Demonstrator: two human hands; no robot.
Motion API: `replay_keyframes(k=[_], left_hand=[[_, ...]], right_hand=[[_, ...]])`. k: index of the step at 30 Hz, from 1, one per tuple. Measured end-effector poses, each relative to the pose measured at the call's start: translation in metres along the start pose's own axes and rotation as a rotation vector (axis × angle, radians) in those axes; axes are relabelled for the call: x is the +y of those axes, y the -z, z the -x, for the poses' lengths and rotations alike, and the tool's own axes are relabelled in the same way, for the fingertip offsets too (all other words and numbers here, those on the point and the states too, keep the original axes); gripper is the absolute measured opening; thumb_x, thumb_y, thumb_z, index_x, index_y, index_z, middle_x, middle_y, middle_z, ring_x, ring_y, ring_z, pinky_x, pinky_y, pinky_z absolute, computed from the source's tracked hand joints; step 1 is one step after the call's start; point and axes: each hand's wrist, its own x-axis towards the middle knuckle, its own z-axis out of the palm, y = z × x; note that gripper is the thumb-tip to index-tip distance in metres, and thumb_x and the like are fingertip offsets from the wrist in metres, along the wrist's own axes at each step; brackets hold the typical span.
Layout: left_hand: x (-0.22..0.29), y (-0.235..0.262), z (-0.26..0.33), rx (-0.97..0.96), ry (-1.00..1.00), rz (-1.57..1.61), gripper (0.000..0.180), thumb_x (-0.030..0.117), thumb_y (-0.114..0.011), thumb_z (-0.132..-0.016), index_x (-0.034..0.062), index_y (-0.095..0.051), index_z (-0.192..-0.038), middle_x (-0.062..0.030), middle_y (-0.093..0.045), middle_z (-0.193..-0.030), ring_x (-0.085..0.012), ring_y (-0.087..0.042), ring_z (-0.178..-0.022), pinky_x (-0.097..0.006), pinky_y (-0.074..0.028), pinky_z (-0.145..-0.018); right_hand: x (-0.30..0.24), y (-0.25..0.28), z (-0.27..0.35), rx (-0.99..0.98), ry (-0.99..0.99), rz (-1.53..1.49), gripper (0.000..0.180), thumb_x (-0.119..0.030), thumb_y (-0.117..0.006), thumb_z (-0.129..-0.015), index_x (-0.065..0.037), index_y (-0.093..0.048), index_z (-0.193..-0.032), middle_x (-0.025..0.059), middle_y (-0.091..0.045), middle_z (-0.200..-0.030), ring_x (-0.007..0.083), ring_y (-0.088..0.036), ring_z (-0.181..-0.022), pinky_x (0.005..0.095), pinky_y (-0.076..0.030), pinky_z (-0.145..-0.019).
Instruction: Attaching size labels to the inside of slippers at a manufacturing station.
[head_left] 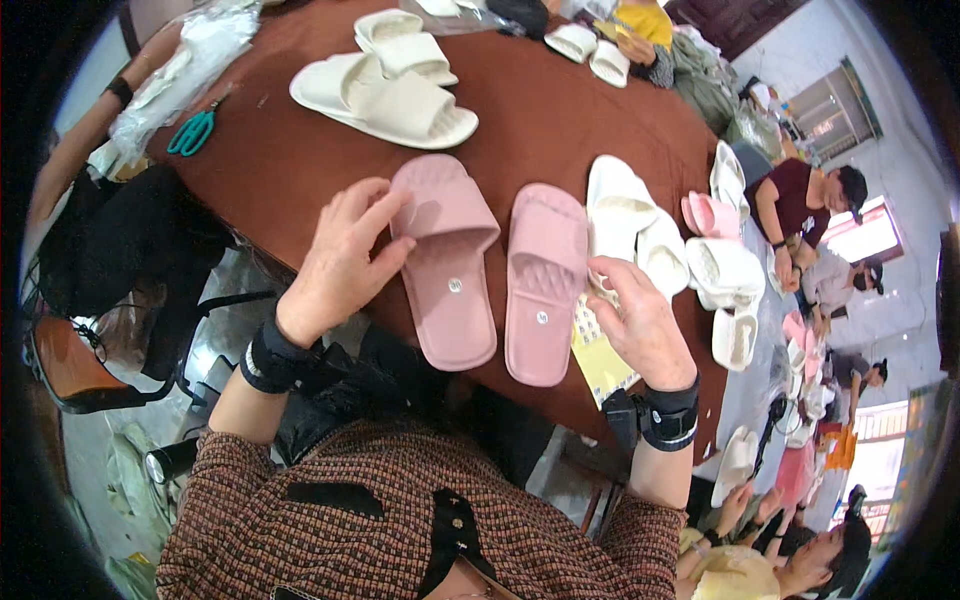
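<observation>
Two pink slippers lie side by side before me with their toes pointing away, each with a small round white sticker on its insole. My left hand [350, 250] is at the outer edge of the left pink slipper [452, 300], thumb and fingers apart, the fingertips against its strap. By the strap of the right pink slipper [540, 340] is my right hand [648, 325], fingers loosely bent and apart. Whether its fingertips touch the slipper is hard to see. Partly under that hand is a yellow sticker sheet [602, 370].
Cream slippers [385, 100] lie farther back on the brown-covered table [540, 120]. White slippers [625, 210] crowd the right side. Teal-handled scissors [193, 132] and clear plastic bags [185, 85] are at the left. A chair [75, 360] stands left. Other people sit around the table.
</observation>
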Motion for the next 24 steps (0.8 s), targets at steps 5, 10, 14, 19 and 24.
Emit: replay_keyframes(k=[5, 10, 14, 19, 24], left_hand=[[-0.019, 0.001, -0.001, -0.204, 0.032, 0.1, 0.069, 0.026, -0.076, -0.08, 0.0084, -0.047, -0.14, -0.0214, -0.045, -0.144, -0.0405, -0.047, -0.124, -0.048, -0.037, -0.106], [-0.029, 0.002, -0.01, -0.274, 0.002, 0.127, 0.078, 0.023, -0.078, -0.076, 0.0069, -0.043, -0.144, -0.0204, -0.042, -0.148, -0.0392, -0.044, -0.128, -0.046, -0.035, -0.109], [-0.032, 0.0, -0.019, -0.328, -0.048, 0.15, 0.082, 0.027, -0.08, -0.074, 0.0069, -0.043, -0.144, -0.0213, -0.045, -0.144, -0.0392, -0.045, -0.127, -0.045, -0.035, -0.108], [-0.022, 0.007, -0.004, -0.154, -0.081, 0.068, 0.079, 0.03, -0.083, -0.071, 0.0042, -0.048, -0.137, -0.022, -0.051, -0.126, -0.0412, -0.052, -0.111, -0.047, -0.044, -0.095], [-0.005, 0.015, 0.023, -0.067, -0.016, 0.123, 0.067, 0.024, -0.081, -0.076, 0.0015, -0.051, -0.131, -0.0215, -0.057, -0.121, -0.0409, -0.057, -0.1, -0.046, -0.047, -0.086]], right_hand=[[0.004, -0.016, -0.036, -0.097, 0.015, 0.145, 0.064, -0.006, -0.07, -0.079, -0.006, -0.046, -0.138, 0.0192, -0.05, -0.136, 0.0376, -0.057, -0.115, 0.038, -0.048, -0.097], [0.013, -0.02, -0.059, -0.223, 0.005, 0.038, 0.07, -0.009, -0.072, -0.076, -0.005, -0.044, -0.141, 0.0221, -0.049, -0.14, 0.037, -0.053, -0.123, 0.039, -0.044, -0.102], [0.021, -0.018, -0.068, -0.31, 0.032, -0.147, 0.072, -0.016, -0.073, -0.078, -0.006, -0.043, -0.142, 0.0256, -0.047, -0.142, 0.0405, -0.047, -0.13, 0.0414, -0.041, -0.107], [0.021, 0.002, -0.052, -0.2, -0.027, -0.102, 0.078, -0.019, -0.078, -0.073, -0.001, -0.044, -0.141, 0.0255, -0.051, -0.136, 0.0365, -0.051, -0.128, 0.0396, -0.041, -0.107], [0.03, 0.025, -0.028, 0.058, -0.26, -0.389, 0.084, -0.021, -0.082, -0.071, -0.001, -0.042, -0.143, 0.0246, -0.056, -0.126, 0.0333, -0.062, -0.104, 0.0388, -0.051, -0.09]])
